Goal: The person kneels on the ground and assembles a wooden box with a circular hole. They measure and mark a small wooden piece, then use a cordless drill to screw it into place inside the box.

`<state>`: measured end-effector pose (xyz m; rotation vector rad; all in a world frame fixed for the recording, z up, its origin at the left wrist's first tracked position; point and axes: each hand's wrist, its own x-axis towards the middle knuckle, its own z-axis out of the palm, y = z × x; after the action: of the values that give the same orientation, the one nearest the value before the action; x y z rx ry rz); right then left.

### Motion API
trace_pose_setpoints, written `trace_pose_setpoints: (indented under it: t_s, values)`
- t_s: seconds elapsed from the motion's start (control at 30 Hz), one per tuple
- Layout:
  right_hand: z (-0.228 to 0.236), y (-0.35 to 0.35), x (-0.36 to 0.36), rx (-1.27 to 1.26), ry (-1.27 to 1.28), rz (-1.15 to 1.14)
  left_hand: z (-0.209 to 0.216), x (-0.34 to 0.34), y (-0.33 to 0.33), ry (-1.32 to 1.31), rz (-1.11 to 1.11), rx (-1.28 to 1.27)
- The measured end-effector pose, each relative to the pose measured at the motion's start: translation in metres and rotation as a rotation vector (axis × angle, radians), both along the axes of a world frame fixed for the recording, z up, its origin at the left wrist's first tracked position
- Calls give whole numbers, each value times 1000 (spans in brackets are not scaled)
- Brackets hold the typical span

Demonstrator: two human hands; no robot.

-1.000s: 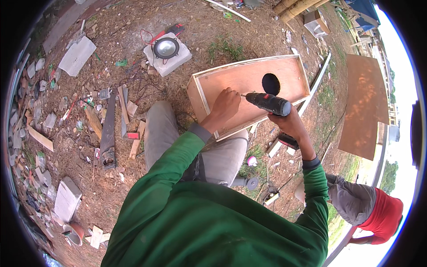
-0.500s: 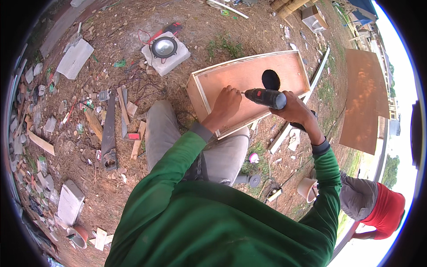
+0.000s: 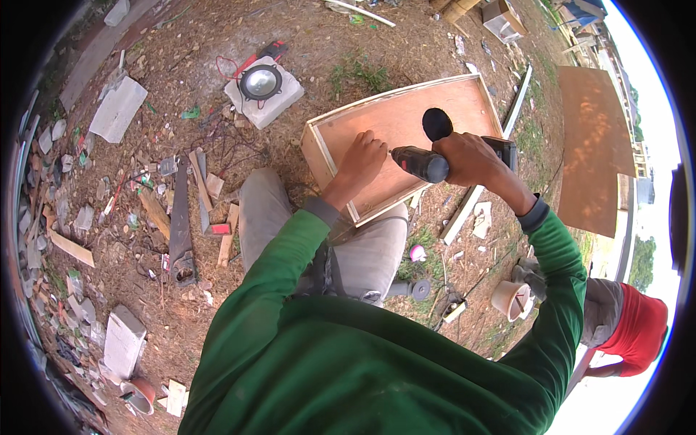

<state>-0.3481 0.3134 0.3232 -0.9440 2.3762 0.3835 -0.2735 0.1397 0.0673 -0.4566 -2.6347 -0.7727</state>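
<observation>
Cordless drill: above the open box, at the centre of the frame, a black drill (image 3: 423,164) points its chuck end toward the left, just beside the left fingertips.
Right hand: the right hand (image 3: 471,161) is wrapped round the drill's grip; whether a finger presses the trigger is hidden.
Left hand: the left hand (image 3: 362,161) has its fingers bunched at the drill's tip; whether they pinch a bit or a screw there is too small to tell.
Wooden box: a shallow plywood box (image 3: 355,123) with pale batten edges tilts across the upper middle, its near corner at the grey trouser legs (image 3: 326,254); a round hole (image 3: 437,125) is cut in its panel.
Good handling: best, I judge, to hold the drill in line with whatever is at its tip, run it slowly, and have the left fingertips clear of anything that spins.
Round about: a speaker (image 3: 260,83) sits on a concrete block (image 3: 286,103) at upper left; a handsaw (image 3: 180,225) lies at left.
</observation>
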Motion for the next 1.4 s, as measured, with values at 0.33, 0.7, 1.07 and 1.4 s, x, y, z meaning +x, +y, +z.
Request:
trace_pose_setpoints:
  t_s: [0.33,0.7,1.07,1.4]
  values:
    - [7,-8,-9,21,25,147,3,-21,-22,46,-172,-129]
    - [1,8,-15,-21,20,212,14,-73,-16,-56,-502,173]
    - [-7,31,-24,-237,-106,-144,84,-62,-67,202,230,565]
    - [-5,24,-30,-158,-92,-314,-10,-18,-85,77,586,427]
